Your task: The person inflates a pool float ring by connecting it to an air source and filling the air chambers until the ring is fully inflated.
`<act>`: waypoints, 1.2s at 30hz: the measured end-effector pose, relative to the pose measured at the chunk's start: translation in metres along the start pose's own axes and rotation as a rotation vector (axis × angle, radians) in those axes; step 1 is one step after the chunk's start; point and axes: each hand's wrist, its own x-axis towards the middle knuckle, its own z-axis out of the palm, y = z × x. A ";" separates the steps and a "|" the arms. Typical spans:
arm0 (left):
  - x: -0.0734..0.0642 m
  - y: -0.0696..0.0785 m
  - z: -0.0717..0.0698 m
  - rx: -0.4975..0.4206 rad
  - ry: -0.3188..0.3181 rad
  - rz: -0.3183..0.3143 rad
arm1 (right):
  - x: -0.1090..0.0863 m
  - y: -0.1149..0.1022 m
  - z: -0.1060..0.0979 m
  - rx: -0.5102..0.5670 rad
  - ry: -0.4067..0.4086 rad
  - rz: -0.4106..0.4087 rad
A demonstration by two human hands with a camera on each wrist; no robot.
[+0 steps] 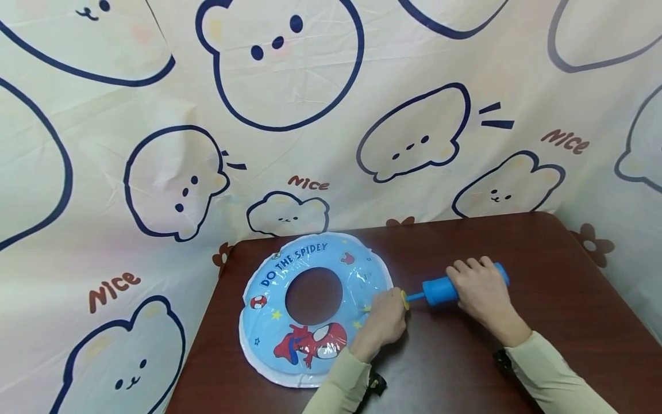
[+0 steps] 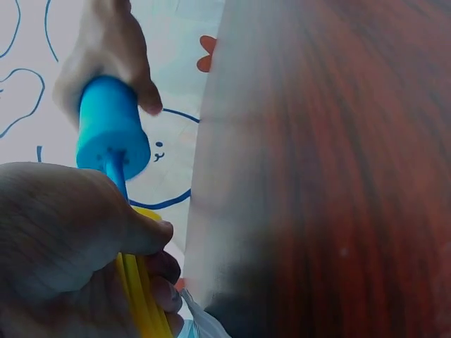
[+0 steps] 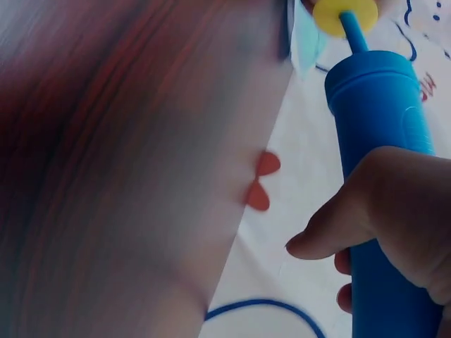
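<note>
A round pale-blue inflatable swim ring [image 1: 264,339] with a cartoon figure and "DO THE SPIDEY" lettering lies puffed out on the table. At its right side my left hand [image 1: 385,319] grips the yellow end piece [image 2: 141,296] of a blue hand pump. A thin blue rod [image 1: 415,296] joins that piece to the pump's barrel [image 3: 377,105]. My right hand [image 1: 478,290] wraps round the barrel, with the thumb along its side in the right wrist view. A yellowish tip [image 1: 366,309] shows beyond the left hand over the ring; whether it sits in a valve I cannot tell.
The dark brown wooden table [image 1: 558,299] extends to the right of the pump and in front of it. Behind it hangs a pale cloth [image 1: 331,155] printed with cartoon bears and "Nice". The ring reaches the table's back left edge.
</note>
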 end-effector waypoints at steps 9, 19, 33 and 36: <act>-0.002 -0.002 0.001 0.004 0.060 0.069 | 0.008 -0.032 0.017 0.000 0.124 -0.076; -0.001 -0.006 -0.001 -0.072 0.065 0.058 | -0.001 0.008 -0.001 0.024 0.060 -0.064; 0.004 -0.007 -0.002 -0.088 0.043 0.065 | -0.015 0.076 -0.054 -0.008 0.075 0.036; 0.003 -0.006 -0.002 -0.113 0.037 0.060 | -0.012 0.070 -0.053 -0.025 0.068 0.022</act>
